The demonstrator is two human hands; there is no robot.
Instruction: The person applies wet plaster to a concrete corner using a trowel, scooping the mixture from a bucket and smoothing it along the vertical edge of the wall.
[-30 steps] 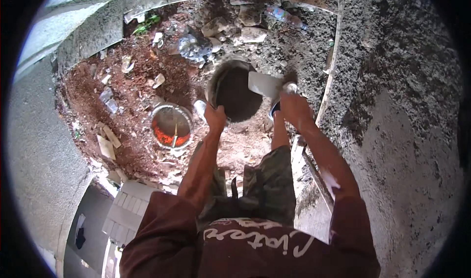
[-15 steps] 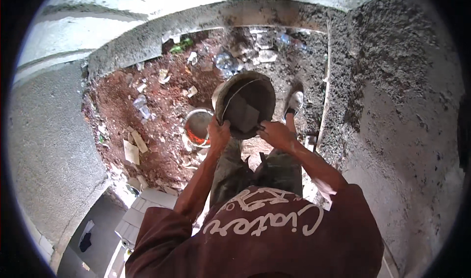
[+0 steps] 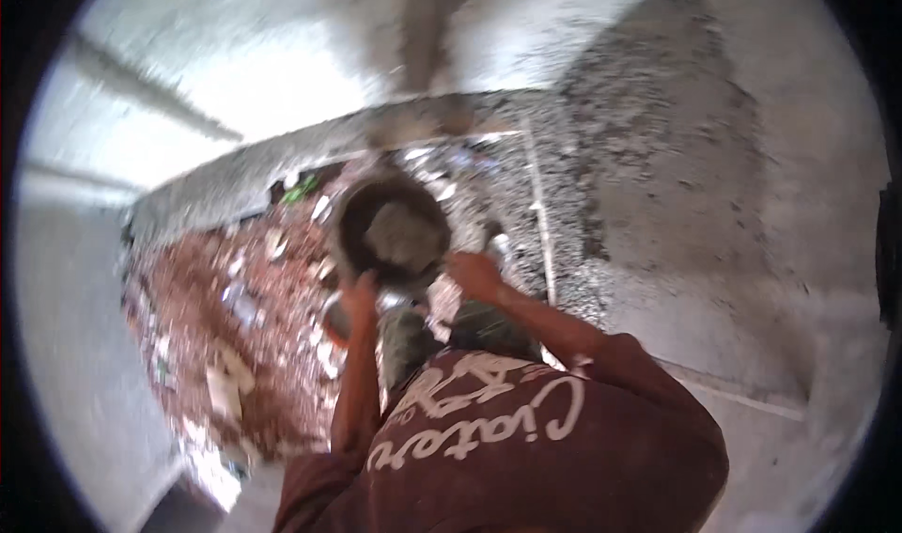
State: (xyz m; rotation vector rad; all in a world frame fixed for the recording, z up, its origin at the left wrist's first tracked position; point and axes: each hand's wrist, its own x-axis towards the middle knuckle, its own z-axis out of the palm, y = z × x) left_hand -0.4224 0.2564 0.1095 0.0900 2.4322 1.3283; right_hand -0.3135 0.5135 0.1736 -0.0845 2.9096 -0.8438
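- Dark grey, round bucket [image 3: 349, 209]: mouth facing the camera, between nine and ten o'clock from the view's centre.
- Pale grey, blurred mass [image 3: 404, 235]: inside the bucket, ringed by darkness.

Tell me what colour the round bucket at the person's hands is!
Dull greyish-brown, darker inside: the round bucket shows best in the head view.

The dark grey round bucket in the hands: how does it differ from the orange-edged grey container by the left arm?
The dark grey round bucket is held by the left hand and right hand; the orange-edged grey container sits on reddish ground.
The bucket shows nearly whole; the container is partly hidden by the left arm.
The bucket's rim is dark; the container shows bright orange.
Both appear round.
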